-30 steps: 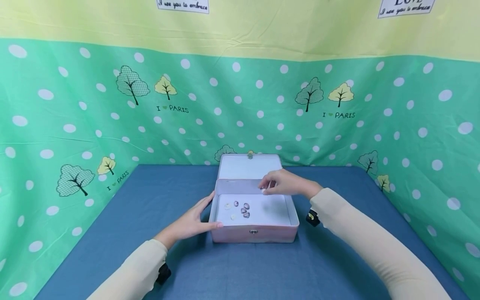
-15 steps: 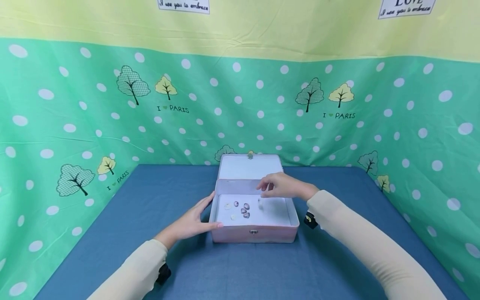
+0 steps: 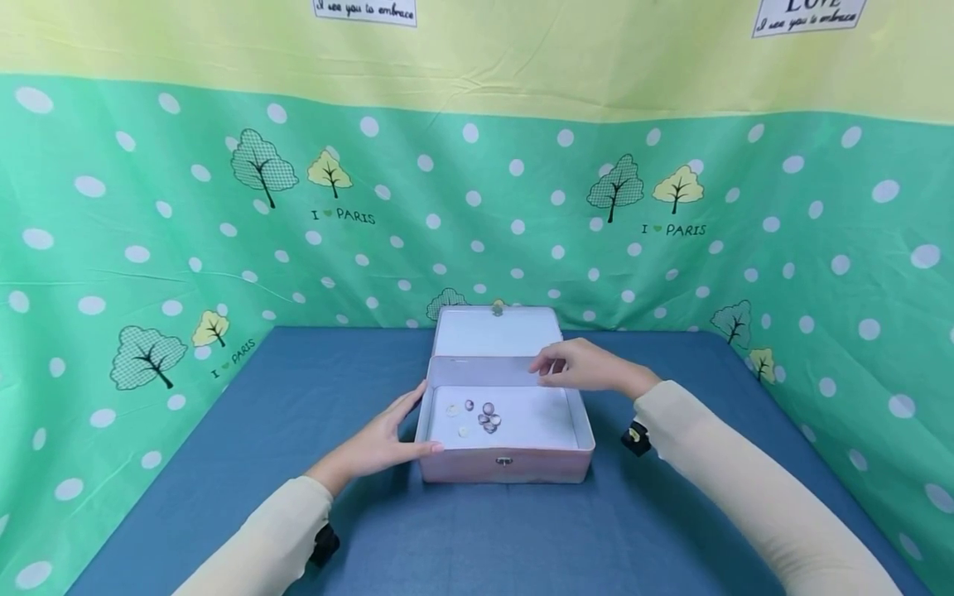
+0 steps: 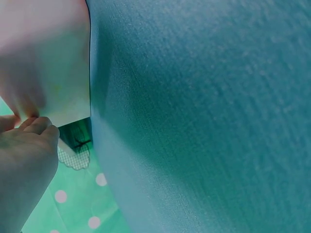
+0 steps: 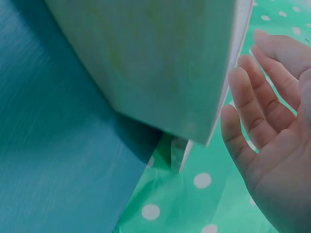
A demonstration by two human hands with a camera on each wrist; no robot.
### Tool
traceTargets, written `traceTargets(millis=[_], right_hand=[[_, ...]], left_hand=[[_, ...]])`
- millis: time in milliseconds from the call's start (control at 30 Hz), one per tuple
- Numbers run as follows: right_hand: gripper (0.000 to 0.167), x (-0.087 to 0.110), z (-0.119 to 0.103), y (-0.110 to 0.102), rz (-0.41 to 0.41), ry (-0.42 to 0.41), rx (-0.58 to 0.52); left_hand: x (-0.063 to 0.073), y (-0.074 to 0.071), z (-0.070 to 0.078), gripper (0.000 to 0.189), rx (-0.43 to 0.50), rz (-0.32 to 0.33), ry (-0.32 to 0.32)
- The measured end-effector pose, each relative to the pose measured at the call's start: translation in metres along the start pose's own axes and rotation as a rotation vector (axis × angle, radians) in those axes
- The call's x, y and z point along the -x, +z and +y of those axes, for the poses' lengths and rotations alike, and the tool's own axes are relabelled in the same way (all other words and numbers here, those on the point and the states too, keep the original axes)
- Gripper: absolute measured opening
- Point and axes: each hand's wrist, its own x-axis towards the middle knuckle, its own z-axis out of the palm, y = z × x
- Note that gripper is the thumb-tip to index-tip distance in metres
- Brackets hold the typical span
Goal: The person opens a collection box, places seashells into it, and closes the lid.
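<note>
An open pink tin box (image 3: 499,465) with a white inside stands on the blue table, its lid (image 3: 495,331) tipped back. On its floor, left of centre, lie several small purplish, shell-like pieces (image 3: 489,409) in a cluster. Two pale round pieces (image 3: 453,410) lie near the left wall. My left hand (image 3: 376,439) rests at the box's front left corner, thumb over the front rim and fingers along the left side. Above the right part of the box hovers my right hand (image 3: 589,367). In the right wrist view its loosely bent fingers (image 5: 252,104) hold nothing.
A blue cloth (image 3: 358,530) covers the table. Behind it and at both sides hangs a green and yellow curtain (image 3: 477,223) with white dots and printed trees. A black wrist band (image 3: 636,439) shows under the right sleeve.
My right hand has let go of a small pale piece, which dropped into the box and now lies with the cluster. The hand has shifted slightly right. The left hand stays put.
</note>
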Motion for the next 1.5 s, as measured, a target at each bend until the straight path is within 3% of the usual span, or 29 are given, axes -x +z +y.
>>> traceTargets(millis=[400,700,967,1133,1500], right_hand=[[0.02,0.044,0.02,-0.017,0.107,0.019,0.003],[0.019,0.078,0.047,-0.02,0.095,0.07,0.001],[0.026,0.109,0.081,-0.017,0.109,0.221,-0.076],[0.027,0.124,0.108,-0.011,0.122,0.284,-0.063],[0.031,0.14,0.146,0.005,0.16,0.397,-0.118]], left_hand=[[0.001,-0.001,0.0,0.106,-0.005,-0.002,-0.003],[0.001,-0.001,-0.001,0.106,-0.004,-0.003,-0.001],[0.001,-0.001,-0.001,0.106,-0.005,-0.004,0.006],[0.0,0.0,-0.003,0.105,-0.012,-0.003,0.005],[-0.001,0.0,-0.005,0.105,-0.016,0.004,0.007]])
